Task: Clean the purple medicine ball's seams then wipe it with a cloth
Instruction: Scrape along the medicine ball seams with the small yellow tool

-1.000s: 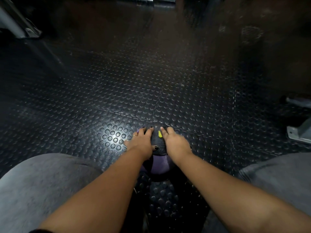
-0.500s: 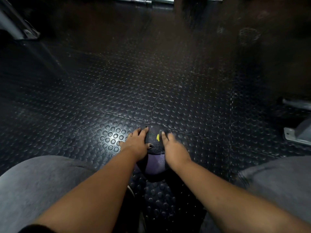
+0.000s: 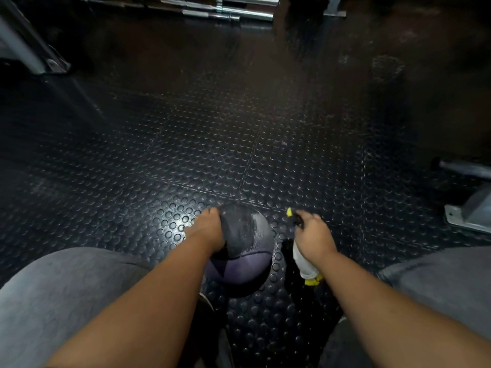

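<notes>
The purple and dark grey medicine ball (image 3: 243,251) sits on the studded rubber floor between my knees. Its upper panel looks wet and shiny. My left hand (image 3: 208,229) rests on the ball's left side, with the fingers lying over its top edge. My right hand (image 3: 313,236) is to the right of the ball, clear of it, and grips a white spray bottle (image 3: 304,260) with a black trigger and a yellow nozzle tip pointing away from me. No cloth is in view.
Black studded floor mats (image 3: 239,144) stretch ahead. Chrome barbells (image 3: 233,10) lie at the far top. A grey machine foot (image 3: 470,213) and a bar stand at the right, a metal frame leg (image 3: 29,54) at the top left. My grey-clad knees flank the ball.
My right hand has left the top of the ball and moved right, holding the spray bottle. My left hand has stayed on the ball's left side. The camera has tilted slightly.
</notes>
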Motion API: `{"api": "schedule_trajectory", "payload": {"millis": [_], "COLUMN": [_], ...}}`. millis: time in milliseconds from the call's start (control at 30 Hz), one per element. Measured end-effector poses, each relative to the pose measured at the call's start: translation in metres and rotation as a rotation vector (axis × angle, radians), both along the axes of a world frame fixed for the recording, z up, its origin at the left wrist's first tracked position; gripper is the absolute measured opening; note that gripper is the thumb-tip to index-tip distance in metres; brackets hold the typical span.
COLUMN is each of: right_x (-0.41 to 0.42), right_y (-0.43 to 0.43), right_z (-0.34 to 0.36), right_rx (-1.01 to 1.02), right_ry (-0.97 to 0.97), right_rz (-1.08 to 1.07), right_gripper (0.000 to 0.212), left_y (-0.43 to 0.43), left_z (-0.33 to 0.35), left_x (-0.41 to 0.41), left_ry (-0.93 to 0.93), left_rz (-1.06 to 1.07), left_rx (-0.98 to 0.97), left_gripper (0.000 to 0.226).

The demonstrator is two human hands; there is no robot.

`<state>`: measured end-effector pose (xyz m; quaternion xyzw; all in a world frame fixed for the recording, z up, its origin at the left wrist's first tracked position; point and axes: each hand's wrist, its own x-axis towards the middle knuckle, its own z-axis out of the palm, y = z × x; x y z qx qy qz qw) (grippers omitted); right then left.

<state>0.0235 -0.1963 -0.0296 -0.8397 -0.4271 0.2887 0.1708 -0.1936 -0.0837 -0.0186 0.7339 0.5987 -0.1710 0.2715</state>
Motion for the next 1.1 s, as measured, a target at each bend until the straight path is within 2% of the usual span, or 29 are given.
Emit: {"api": "schedule_trajectory", "payload": {"millis": [67,167,233,400,500,633,900,1033,1100], "right_x": [-0.001,-0.022,-0.041,-0.084,-0.078,-0.064,-0.025,-0.018,-0.021], "right_y": [0.001,0.004,0.008,0.004,0.009,0.013,0.014,0.017,0.029], "right_z": [-0.003,-0.007,-0.004,0.001,-0.007,-0.017,-0.055,-0.054,-0.043], "right_rx": [-0.071,-0.086,-0.062,-0.051,-0.08,-0.136,-0.239,-0.121,-0.022], "right_ry": [0.003,0.021,-0.004,-0.114,-0.2,-0.23,-0.06,-0.016,0.027], "right_rz": [-0.035,-0.005,0.088,0.504,0.55,0.437,0.201,-0.028,-0.039], "right_gripper": [0.046,0.046,0.049,0.054,0.052,0.049,0.047,0.05,0.055], "left_y": [-0.008,-0.015,-0.016,-0.014,-0.015,-0.022,-0.027,-0.03,-0.03], "left_z": [0.002,0.003,0.003,0.004,0.0,0.0,0.0,0.0,0.0], "left_x": [-0.001,-0.004,-0.004,0.003,0.007,0.016,0.023,0.015,0.014], "left_ry": [0.059,0.129,0.157,0.136,0.139,0.141,0.139,0.115,0.106], "left_rz": [-0.132,-0.25,-0.276,-0.324,-0.338,-0.356,-0.34,-0.323,-0.325], "left_rx": [0.042,0.005,-0.016,-0.02,0.013,0.021,0.017,0.027,0.031], "left_gripper": [0.1,0.103,0.103,0.106,0.11,0.118,0.122,0.124,0.125]}}
